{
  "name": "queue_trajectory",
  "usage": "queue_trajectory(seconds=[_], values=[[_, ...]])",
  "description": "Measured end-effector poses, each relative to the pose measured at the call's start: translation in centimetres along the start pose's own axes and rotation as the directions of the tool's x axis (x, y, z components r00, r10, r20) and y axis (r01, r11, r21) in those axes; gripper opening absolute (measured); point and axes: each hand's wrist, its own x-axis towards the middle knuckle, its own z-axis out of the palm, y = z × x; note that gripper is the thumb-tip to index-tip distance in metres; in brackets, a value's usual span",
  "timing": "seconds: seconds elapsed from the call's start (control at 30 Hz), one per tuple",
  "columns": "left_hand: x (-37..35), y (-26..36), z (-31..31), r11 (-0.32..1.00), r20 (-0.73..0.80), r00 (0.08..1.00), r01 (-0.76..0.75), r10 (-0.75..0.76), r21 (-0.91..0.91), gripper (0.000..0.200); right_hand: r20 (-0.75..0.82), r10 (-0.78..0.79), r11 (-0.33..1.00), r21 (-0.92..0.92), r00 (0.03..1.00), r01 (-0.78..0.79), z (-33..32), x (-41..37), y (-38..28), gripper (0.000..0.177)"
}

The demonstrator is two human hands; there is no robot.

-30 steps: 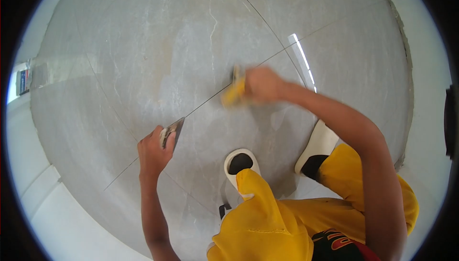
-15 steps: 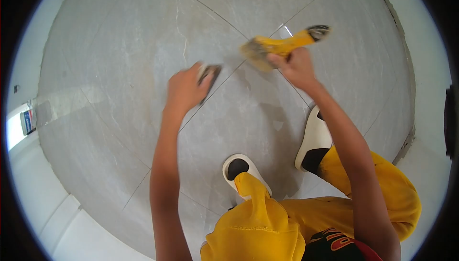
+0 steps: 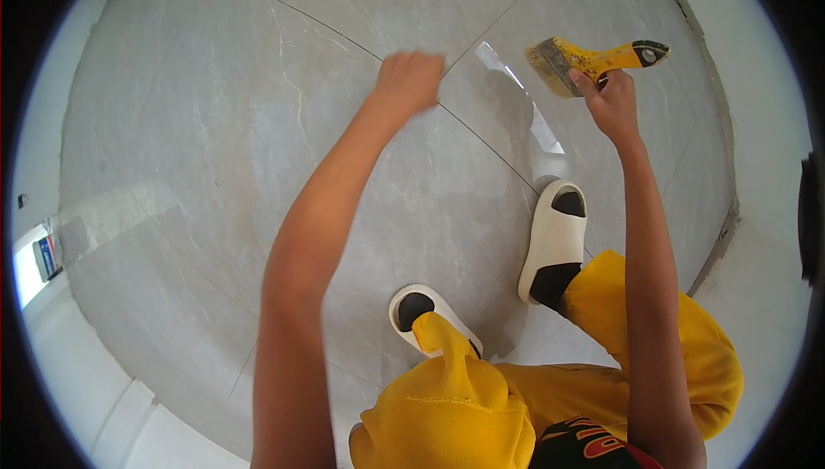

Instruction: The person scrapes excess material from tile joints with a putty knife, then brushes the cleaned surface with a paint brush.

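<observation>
My right hand (image 3: 612, 101) grips a wide paintbrush (image 3: 593, 58) by its yellow, dirt-specked handle. The brush is held above the tiles, its pale bristles pointing left and the dark handle end to the right. Closed in a fist, my left hand (image 3: 411, 82) is over the tile joint near a corner where grout lines meet. The back of this hand hides what is in it; a flat, dark-bladed scraper showed there half a second ago. Grey marbled floor tiles (image 3: 344, 185) with thin dark joints lie under both hands.
Two cream shoes (image 3: 552, 233) are on the floor below the hands, with yellow trousers (image 3: 447, 417) behind them. A bright light reflection shines on the tile between the hands. White walls (image 3: 769, 185) border the floor, with a rough edge on the right.
My left hand has moved up and right along the joint, and its scraper has gone out of sight. My right hand has carried the paintbrush to the right, away from the joint.
</observation>
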Motion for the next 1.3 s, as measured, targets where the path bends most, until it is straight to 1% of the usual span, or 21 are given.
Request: queue_trajectory(seconds=[0.17,0.23,0.3,0.33,0.43,0.47,0.53,0.6,0.67,0.73,0.77,0.8,0.83,0.9,0.97,1.03,1.1,1.13,1.17,1.2,1.3], values=[[-21.9,-3.1,0.9,0.957,0.148,0.949,0.263,-0.28,0.12,0.027,-0.03,-0.065,0.956,0.283,0.997,0.071,0.2,-0.9,-3.2,0.038],[-30.6,-3.9,0.0,0.909,0.142,0.898,0.411,-0.417,0.068,0.021,0.225,-0.144,0.914,0.403,0.964,0.043,3.4,-3.0,-7.1,0.03],[-37.4,-4.3,-0.9,0.805,0.17,0.791,0.593,-0.588,0.024,0.02,0.585,-0.318,0.874,0.486,0.746,-0.009,8.6,-7.6,-10.1,0.029],[-40.4,-4.0,-1.8,0.726,0.168,0.716,0.688,-0.677,-0.006,0.021,0.731,-0.447,0.885,0.446,0.516,0.136,9.2,-9.7,-12.1,0.034],[-49.1,-2.0,-2.2,0.522,-0.059,0.519,0.85,-0.853,-0.066,0.029,0.699,-0.561,0.809,0.349,0.444,0.473,13.8,-8.5,-12.1,0.035],[-51.8,-0.9,-1.6,0.488,-0.156,0.472,0.869,-0.868,-0.084,0.033,0.719,-0.339,0.918,0.111,0.607,0.382,15.1,-4.5,-11.5,0.032],[-56.6,1.6,1.0,0.302,-0.211,0.249,0.912,-0.945,-0.276,0.035,0.33,-0.352,0.908,-0.106,0.876,0.405,14.9,4.7,-11.9,0.041],[-57.3,3.1,2.3,0.151,-0.154,0.085,0.86,-0.984,-0.488,0.036,0.079,-0.559,0.782,-0.281,0.825,0.557,13.6,10.3,-11.7,0.044],[-57.6,5.5,2.2,-0.02,0.033,0.004,0.74,-0.999,-0.672,0.037,0.006,-0.668,0.708,-0.305,0.744,0.637,12.3,11.1,-13.7,0.042],[-59.0,7.2,5.2,0.102,-0.121,0.017,0.653,-0.993,-0.751,0.032,0.225,-0.732,0.677,0.13,0.643,0.725,11.4,4.5,-13.8,0.03],[-60.1,8.4,5.9,0.066,-0.093,-0.016,0.587,-0.996,-0.807,0.032,0.145,-0.943,0.308,0.036,0.3,0.951,10.4,0.8,-14.5,0.028],[-61.8,9.8,7.8,-0.084,-0.019,-0.162,0.606,-0.987,-0.791,0.033,0.253,-0.921,0.35,0.207,0.295,0.914,12.5,-0.1,-8.7,0.025],[-62.4,11.5,7.5,-0.1,-0.049,-0.225,0.606,-0.973,-0.789,0.034,0.465,-0.845,0.323,0.05,0.264,0.945,11.6,1.8,-9.9,0.024],[-65.7,14.7,9.5,-0.231,-0.031,-0.398,0.592,-0.917,-0.772,0.029,0.361,-0.675,0.598,-0.244,0.644,0.764,13.2,5.9,-12.7,0.025],[-66.8,16.0,10.4,-0.317,0.062,-0.535,0.4,-0.842,-0.86,0.027,0.244,-0.68,0.666,-0.191,0.692,0.721,17.1,7.1,-17.4,0.028],[-67.8,19.3,12.9,-0.322,0.065,-0.659,0.276,-0.749,-0.906,0.026,0.281,-0.764,0.642,0.42,0.581,0.641,19.6,-3.5,-26.8,0.03],[-68.9,21.1,15.9,-0.369,0.094,-0.727,0.229,-0.68,-0.901,0.026,0.475,-0.802,0.578,0.47,0.362,0.667,24.9,-14.9,-30.6,0.024],[-69.2,21.6,16.8,-0.386,0.102,-0.764,0.202,-0.637,-0.9,0.026,0.788,-0.561,0.783,0.405,0.255,0.472,24.7,-22.8,-34.1,0.021],[-69.1,21.6,17.1,-0.412,0.112,-0.788,0.19,-0.606,-0.891,0.026,0.821,-0.571,0.809,0.559,0.015,0.182,26.8,-29.3,-34.2,0.02],[-67.3,18.9,17.4,-0.469,0.139,-0.8,0.192,-0.583,-0.862,0.026,0.657,-0.732,0.63,0.754,-0.181,0.186,30.7,-33.1,-33.1,0.021],[-66.6,20.8,20.3,-0.484,0.173,-0.852,0.104,-0.494,-0.869,0.026,0.267,-0.61,0.339,0.939,-0.746,0.06,30.4,-44.6,-30.5,0.03]])
